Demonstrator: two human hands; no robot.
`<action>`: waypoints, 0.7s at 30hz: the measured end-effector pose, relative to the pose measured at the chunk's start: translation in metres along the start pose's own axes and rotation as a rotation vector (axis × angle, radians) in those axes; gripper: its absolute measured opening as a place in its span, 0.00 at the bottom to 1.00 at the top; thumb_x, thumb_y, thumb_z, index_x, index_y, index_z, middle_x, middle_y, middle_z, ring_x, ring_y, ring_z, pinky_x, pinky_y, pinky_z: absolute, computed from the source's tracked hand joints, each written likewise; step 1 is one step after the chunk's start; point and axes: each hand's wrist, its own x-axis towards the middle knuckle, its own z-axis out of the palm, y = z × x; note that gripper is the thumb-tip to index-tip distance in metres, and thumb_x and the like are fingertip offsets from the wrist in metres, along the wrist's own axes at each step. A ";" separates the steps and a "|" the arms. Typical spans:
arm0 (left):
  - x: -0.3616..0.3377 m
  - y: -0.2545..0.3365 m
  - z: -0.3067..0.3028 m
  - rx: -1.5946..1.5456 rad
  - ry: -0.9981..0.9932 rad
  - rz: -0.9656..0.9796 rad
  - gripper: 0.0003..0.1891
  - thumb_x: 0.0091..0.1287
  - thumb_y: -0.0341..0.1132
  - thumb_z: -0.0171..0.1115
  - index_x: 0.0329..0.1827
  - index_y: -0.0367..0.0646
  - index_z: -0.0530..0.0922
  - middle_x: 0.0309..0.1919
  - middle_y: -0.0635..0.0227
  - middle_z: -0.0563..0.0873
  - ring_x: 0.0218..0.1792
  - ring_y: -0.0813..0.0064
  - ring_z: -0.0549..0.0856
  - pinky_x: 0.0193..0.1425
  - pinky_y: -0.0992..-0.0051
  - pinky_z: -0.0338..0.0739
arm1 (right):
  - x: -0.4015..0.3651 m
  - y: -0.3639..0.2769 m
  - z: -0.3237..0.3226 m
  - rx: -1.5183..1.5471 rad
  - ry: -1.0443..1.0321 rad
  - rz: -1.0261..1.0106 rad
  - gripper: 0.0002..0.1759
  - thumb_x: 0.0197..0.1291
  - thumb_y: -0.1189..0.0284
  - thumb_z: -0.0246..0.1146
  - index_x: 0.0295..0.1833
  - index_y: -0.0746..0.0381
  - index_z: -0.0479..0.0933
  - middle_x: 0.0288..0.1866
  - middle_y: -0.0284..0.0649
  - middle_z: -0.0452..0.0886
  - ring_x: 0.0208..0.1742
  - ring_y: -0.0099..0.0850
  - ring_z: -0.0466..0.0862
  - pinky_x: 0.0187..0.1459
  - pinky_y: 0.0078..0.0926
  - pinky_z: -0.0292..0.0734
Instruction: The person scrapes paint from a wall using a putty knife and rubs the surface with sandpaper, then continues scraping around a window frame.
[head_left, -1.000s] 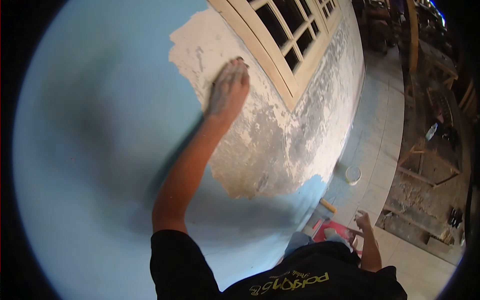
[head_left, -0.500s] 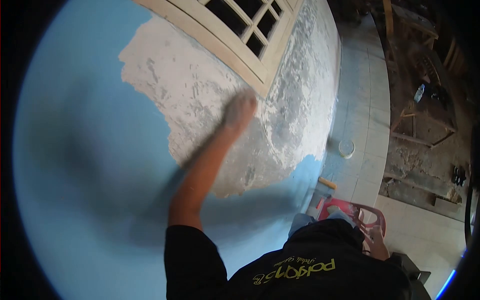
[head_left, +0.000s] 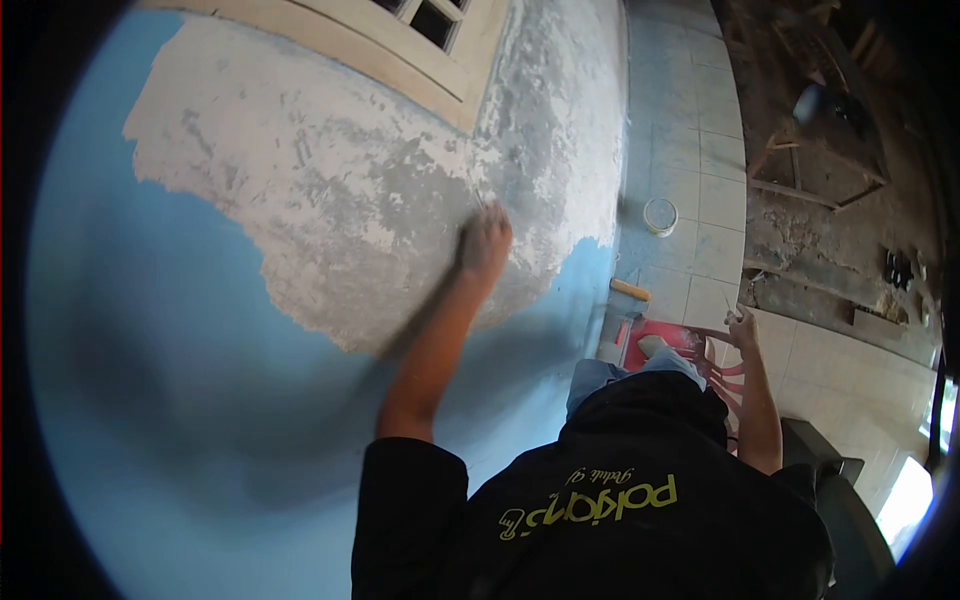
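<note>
My left hand (head_left: 487, 240) is closed at the patchy grey-and-white area of the wall (head_left: 340, 190), below the corner of the window frame (head_left: 455, 105). Something thin shows at its fingertips, too small to name. Blue paint (head_left: 180, 290) surrounds the bare patch. Off to the right, my right hand (head_left: 742, 328) is raised beside the red plastic chair (head_left: 680, 335), its fingers closed around a thin object that I cannot make out.
A round white tub (head_left: 660, 217) stands on the tiled floor (head_left: 708, 205), with a yellowish bar (head_left: 630, 290) nearer the chair. My foot (head_left: 652, 345) is on the chair seat. A wooden table frame (head_left: 815, 190) and dark footwear (head_left: 898, 268) are at the far right.
The view has shifted, so the wall and window sit further left and up. My left hand is now lower relative to the window corner. My right hand has moved forward from over the chair.
</note>
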 end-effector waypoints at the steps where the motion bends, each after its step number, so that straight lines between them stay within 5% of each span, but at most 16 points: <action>1: -0.022 0.031 0.008 -0.076 -0.026 0.041 0.24 0.69 0.36 0.54 0.66 0.35 0.73 0.68 0.49 0.75 0.67 0.60 0.75 0.72 0.64 0.67 | 0.000 0.011 -0.007 0.006 0.012 0.006 0.25 0.63 0.66 0.60 0.64 0.63 0.75 0.33 0.46 0.87 0.28 0.35 0.85 0.27 0.39 0.78; 4: -0.075 0.115 0.051 -0.576 -0.236 -0.011 0.11 0.65 0.29 0.56 0.47 0.38 0.82 0.39 0.56 0.86 0.44 0.58 0.86 0.50 0.60 0.80 | -0.015 0.042 -0.030 -0.127 -0.093 0.258 0.22 0.67 0.63 0.57 0.63 0.59 0.77 0.24 0.40 0.81 0.24 0.32 0.82 0.25 0.37 0.76; 5: -0.093 0.137 0.063 -0.633 -0.361 -0.019 0.08 0.65 0.28 0.55 0.41 0.40 0.82 0.37 0.54 0.86 0.42 0.56 0.87 0.48 0.57 0.80 | -0.032 0.038 -0.044 -0.096 -0.150 0.380 0.20 0.68 0.62 0.57 0.60 0.58 0.79 0.22 0.38 0.79 0.22 0.32 0.80 0.24 0.36 0.75; 8: -0.167 0.192 0.085 -1.330 -0.222 -0.227 0.09 0.69 0.32 0.56 0.42 0.42 0.85 0.42 0.48 0.87 0.43 0.50 0.87 0.48 0.56 0.80 | -0.048 0.080 -0.057 -0.236 -0.182 0.493 0.19 0.68 0.55 0.56 0.47 0.61 0.78 0.20 0.40 0.78 0.19 0.34 0.79 0.21 0.39 0.74; 11: -0.217 0.206 0.049 -1.662 -0.281 -0.645 0.13 0.72 0.43 0.59 0.44 0.42 0.83 0.44 0.46 0.86 0.46 0.47 0.85 0.47 0.54 0.79 | -0.053 0.114 -0.063 -0.458 -0.212 0.665 0.32 0.67 0.45 0.55 0.28 0.65 0.77 0.17 0.43 0.77 0.14 0.38 0.78 0.16 0.45 0.71; 14: -0.282 0.255 0.042 -1.596 -0.285 -0.990 0.16 0.72 0.46 0.60 0.51 0.42 0.80 0.42 0.50 0.87 0.49 0.51 0.86 0.53 0.57 0.79 | -0.031 0.073 -0.043 -0.582 -0.254 0.491 0.24 0.65 0.54 0.56 0.36 0.67 0.78 0.23 0.48 0.81 0.21 0.40 0.82 0.22 0.45 0.76; 15: -0.305 0.272 0.045 -1.606 -0.501 -1.079 0.19 0.72 0.45 0.60 0.58 0.43 0.77 0.45 0.51 0.85 0.50 0.52 0.85 0.54 0.56 0.79 | -0.021 0.040 -0.029 -0.630 -0.270 0.399 0.20 0.65 0.59 0.57 0.41 0.68 0.79 0.26 0.50 0.82 0.25 0.42 0.85 0.25 0.45 0.79; 16: -0.361 0.328 0.088 -1.104 -0.371 -0.584 0.21 0.72 0.43 0.59 0.64 0.46 0.73 0.46 0.51 0.82 0.50 0.47 0.83 0.51 0.52 0.79 | -0.008 0.003 -0.012 -0.673 -0.281 0.300 0.18 0.64 0.63 0.57 0.45 0.69 0.79 0.29 0.52 0.84 0.29 0.43 0.87 0.28 0.45 0.81; 17: -0.385 0.351 0.091 -1.290 -0.492 -0.671 0.32 0.59 0.33 0.62 0.70 0.51 0.69 0.60 0.33 0.70 0.46 0.32 0.81 0.47 0.44 0.82 | 0.011 -0.031 0.006 -0.712 -0.289 0.197 0.17 0.64 0.68 0.58 0.49 0.70 0.80 0.32 0.55 0.86 0.32 0.44 0.89 0.31 0.45 0.84; 18: -0.414 0.381 0.101 -1.232 -0.393 -0.567 0.32 0.59 0.34 0.63 0.70 0.51 0.68 0.58 0.36 0.72 0.45 0.37 0.83 0.46 0.47 0.82 | 0.032 -0.063 0.029 -0.700 -0.285 0.144 0.17 0.64 0.68 0.58 0.49 0.70 0.80 0.32 0.55 0.86 0.32 0.44 0.89 0.31 0.45 0.84; 19: -0.414 0.385 0.076 -1.799 -0.793 -1.283 0.34 0.58 0.36 0.67 0.71 0.51 0.67 0.53 0.39 0.75 0.46 0.41 0.84 0.44 0.52 0.82 | 0.048 -0.094 0.054 -0.598 -0.369 0.036 0.18 0.65 0.66 0.57 0.48 0.72 0.80 0.32 0.55 0.86 0.33 0.44 0.89 0.33 0.44 0.84; 20: -0.420 0.390 0.050 -1.812 -0.731 -1.491 0.31 0.62 0.43 0.69 0.67 0.51 0.66 0.40 0.48 0.82 0.36 0.52 0.87 0.36 0.58 0.81 | 0.063 -0.119 0.073 -0.499 -0.453 -0.067 0.20 0.66 0.65 0.56 0.46 0.74 0.79 0.32 0.56 0.85 0.34 0.44 0.89 0.35 0.43 0.84; 21: -0.411 0.385 0.021 -1.864 -0.708 -1.984 0.27 0.66 0.50 0.66 0.61 0.50 0.65 0.25 0.59 0.81 0.21 0.63 0.84 0.24 0.62 0.77 | 0.072 -0.157 0.088 -0.497 -0.504 -0.169 0.22 0.67 0.63 0.56 0.45 0.75 0.78 0.30 0.56 0.85 0.33 0.45 0.89 0.35 0.42 0.83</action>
